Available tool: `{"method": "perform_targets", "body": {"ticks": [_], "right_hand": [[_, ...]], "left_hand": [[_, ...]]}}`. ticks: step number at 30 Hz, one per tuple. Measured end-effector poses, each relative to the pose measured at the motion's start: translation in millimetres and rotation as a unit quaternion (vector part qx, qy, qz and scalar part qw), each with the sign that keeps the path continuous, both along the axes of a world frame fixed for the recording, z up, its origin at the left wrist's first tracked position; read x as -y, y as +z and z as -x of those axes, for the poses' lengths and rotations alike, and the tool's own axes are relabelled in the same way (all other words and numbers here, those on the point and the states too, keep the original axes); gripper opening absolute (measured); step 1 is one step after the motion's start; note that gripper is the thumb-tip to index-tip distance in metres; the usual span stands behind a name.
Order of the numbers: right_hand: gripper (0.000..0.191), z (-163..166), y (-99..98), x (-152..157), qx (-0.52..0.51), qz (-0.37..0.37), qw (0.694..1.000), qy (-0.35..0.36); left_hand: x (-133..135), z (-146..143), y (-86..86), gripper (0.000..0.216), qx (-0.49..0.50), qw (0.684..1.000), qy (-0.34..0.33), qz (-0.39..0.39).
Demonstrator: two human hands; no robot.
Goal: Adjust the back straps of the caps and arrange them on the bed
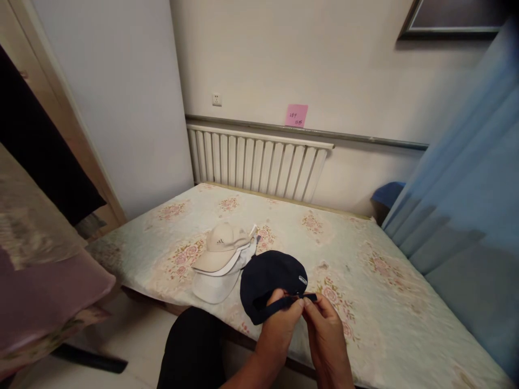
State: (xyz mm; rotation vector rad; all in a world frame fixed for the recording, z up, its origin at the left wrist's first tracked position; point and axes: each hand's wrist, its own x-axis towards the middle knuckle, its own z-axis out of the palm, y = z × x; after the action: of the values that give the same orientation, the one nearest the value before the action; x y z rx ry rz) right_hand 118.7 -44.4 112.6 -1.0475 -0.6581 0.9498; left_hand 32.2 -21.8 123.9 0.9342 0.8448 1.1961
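A dark navy cap (270, 278) lies on the flowered mattress (365, 270) near its front edge. My left hand (279, 324) pinches the cap's back strap (279, 305), fingers closed on it. My right hand (326, 329) meets it from the right, fingertips pinched on the strap's end by the small buckle. Just to the left, a beige cap (223, 246) sits stacked on a white cap (214, 283), both untouched.
A white radiator (255, 162) runs along the back wall, with a pink note (296, 115) above it. Blue curtain (466, 216) hangs at the right. A pink cushion (44, 302) lies at the left. My dark-trousered knee (190, 351) is below the mattress edge.
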Motion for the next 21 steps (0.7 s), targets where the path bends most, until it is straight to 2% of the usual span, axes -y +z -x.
{"method": "perform_targets", "body": {"ticks": [6,13,17,21], "right_hand": [[0.017,-4.2,-1.3,1.1,0.044,0.0,0.999,-0.021],[0.015,-8.5,-1.5,3.6,0.098,-0.004,0.995,-0.032],[0.013,-17.9,-0.2,8.9,0.158,0.012,0.987,-0.033],[0.017,-31.2,2.5,18.8,0.225,0.07,0.972,-0.011]], "left_hand": [[1.9,-0.8,11.1,0.018,0.046,0.998,-0.016,0.025],[-1.0,-1.6,3.8,0.023,0.109,0.992,-0.067,-0.005],[-10.7,0.8,12.7,0.023,0.02,0.993,-0.118,-0.008],[-24.4,1.1,29.4,0.015,-0.113,0.97,-0.212,-0.044]]}}
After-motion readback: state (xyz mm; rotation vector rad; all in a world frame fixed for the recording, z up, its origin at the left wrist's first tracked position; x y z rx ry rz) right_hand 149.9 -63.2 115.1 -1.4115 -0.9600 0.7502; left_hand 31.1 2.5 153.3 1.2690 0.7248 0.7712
